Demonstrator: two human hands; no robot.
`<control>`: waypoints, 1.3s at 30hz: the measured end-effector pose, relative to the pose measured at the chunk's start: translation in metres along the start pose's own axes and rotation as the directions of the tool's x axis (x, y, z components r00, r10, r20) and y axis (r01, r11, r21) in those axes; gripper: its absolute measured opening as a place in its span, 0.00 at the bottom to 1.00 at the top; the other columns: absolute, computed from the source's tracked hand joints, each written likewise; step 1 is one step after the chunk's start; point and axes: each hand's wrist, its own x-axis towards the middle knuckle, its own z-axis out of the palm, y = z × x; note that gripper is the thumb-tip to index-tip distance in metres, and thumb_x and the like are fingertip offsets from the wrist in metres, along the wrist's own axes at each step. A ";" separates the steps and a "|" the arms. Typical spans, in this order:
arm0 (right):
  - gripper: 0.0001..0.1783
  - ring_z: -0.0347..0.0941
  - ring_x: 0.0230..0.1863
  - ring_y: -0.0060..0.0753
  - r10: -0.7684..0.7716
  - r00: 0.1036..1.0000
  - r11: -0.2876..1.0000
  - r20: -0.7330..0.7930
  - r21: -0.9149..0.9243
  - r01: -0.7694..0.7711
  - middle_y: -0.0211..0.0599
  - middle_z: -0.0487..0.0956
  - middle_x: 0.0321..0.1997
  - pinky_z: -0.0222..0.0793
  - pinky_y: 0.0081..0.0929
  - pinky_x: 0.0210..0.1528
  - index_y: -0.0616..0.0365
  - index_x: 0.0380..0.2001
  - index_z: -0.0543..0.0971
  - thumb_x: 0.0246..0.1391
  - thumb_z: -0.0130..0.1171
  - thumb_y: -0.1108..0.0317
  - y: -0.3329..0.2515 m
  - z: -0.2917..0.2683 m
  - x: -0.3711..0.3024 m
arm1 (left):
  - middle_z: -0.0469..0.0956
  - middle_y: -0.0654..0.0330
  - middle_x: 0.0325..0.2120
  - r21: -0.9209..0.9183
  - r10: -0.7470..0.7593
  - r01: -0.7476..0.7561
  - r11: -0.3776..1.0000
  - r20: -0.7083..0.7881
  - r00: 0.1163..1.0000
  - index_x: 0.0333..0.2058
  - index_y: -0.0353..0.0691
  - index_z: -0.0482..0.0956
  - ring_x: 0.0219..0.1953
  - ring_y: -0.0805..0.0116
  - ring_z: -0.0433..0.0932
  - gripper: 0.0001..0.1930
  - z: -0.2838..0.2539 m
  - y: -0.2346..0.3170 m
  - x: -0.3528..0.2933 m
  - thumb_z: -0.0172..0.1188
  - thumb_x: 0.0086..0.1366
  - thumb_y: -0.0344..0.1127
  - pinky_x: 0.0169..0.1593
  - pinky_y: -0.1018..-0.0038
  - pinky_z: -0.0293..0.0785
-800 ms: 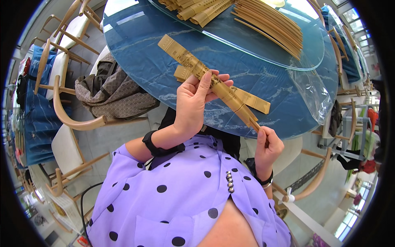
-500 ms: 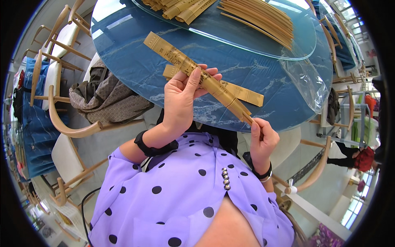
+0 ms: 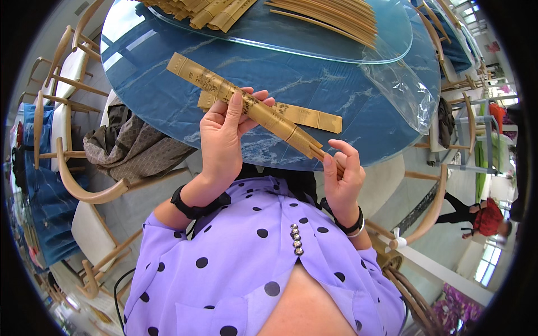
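Note:
My left hand (image 3: pixel 221 131) pinches a gold printed paper chopstick sleeve (image 3: pixel 277 123) between thumb and fingers, holding it slantwise over the blue table (image 3: pixel 151 73). From the sleeve's lower right end stick out the ends of wooden chopsticks (image 3: pixel 318 153). Those ends lie in my right hand (image 3: pixel 344 176), between its thumb and curled fingers, while the index finger is raised off them. Another flat gold sleeve (image 3: pixel 316 119) rests on the table, crossing behind the held one and partly covered by it and my left hand.
On the glass turntable (image 3: pixel 263 47) lie a heap of gold sleeves (image 3: pixel 224 14) and a row of loose chopsticks (image 3: pixel 330 17). A clear plastic bag (image 3: pixel 406 92) drapes at the table's right. Wooden chairs (image 3: pixel 92 193) stand around, one with a patterned brown bag (image 3: pixel 134 143). At far right is a person in red (image 3: pixel 487 217).
The whole view has shifted, so table and hands appear farther left. My right index finger has lifted, and the right hand now sits closer around the chopstick ends.

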 end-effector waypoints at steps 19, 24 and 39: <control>0.18 0.52 0.15 0.14 0.022 0.999 0.999 0.026 0.028 -0.023 0.24 0.59 0.14 0.46 0.20 0.18 0.68 0.56 0.70 0.67 0.56 0.71 -0.008 0.007 -0.006 | 0.82 0.45 0.45 -0.014 -0.042 0.042 0.999 0.025 0.999 0.48 0.28 0.75 0.47 0.57 0.84 0.17 0.003 -0.003 -0.005 0.51 0.77 0.40 0.52 0.65 0.83; 0.19 0.52 0.15 0.15 0.024 1.000 1.000 0.011 0.021 -0.024 0.25 0.59 0.14 0.48 0.20 0.19 0.69 0.56 0.70 0.67 0.56 0.71 -0.012 0.011 -0.004 | 0.82 0.45 0.45 0.001 -0.056 0.056 0.998 0.017 0.998 0.48 0.29 0.75 0.47 0.57 0.84 0.17 0.006 -0.006 -0.007 0.51 0.77 0.40 0.52 0.65 0.83; 0.17 0.56 0.15 0.20 -0.034 0.999 0.999 0.023 0.013 0.034 0.28 0.61 0.15 0.53 0.22 0.20 0.69 0.56 0.70 0.68 0.53 0.72 -0.009 0.016 -0.010 | 0.82 0.44 0.45 -0.012 0.029 -0.029 1.000 0.004 1.000 0.47 0.28 0.76 0.49 0.55 0.84 0.18 0.005 -0.001 0.004 0.50 0.77 0.41 0.52 0.65 0.83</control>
